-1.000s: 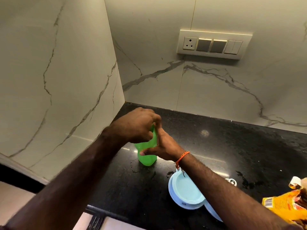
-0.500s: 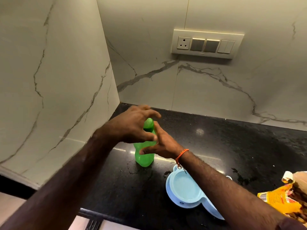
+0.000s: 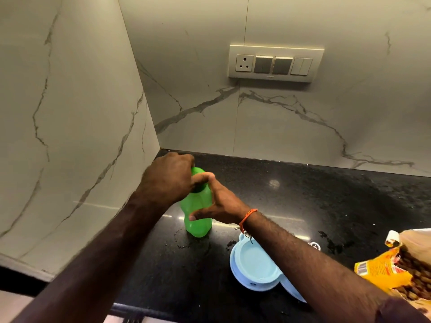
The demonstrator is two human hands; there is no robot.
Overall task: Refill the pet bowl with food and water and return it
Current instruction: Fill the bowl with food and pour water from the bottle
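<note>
While left hand (image 3: 169,180) grips cap, right hand (image 3: 219,205) clasps green bottle (image 3: 197,215), blue bowl (image 3: 253,264) just beside, counter (image 3: 326,197) beyond bare.

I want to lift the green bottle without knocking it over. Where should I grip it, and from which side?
Grip the green bottle around its narrower waist, about mid-height, coming from the right, as the right hand does. It stands upright near the left wall, and the left hand covers its cap, so the open counter side likely gives the easiest approach.
</note>
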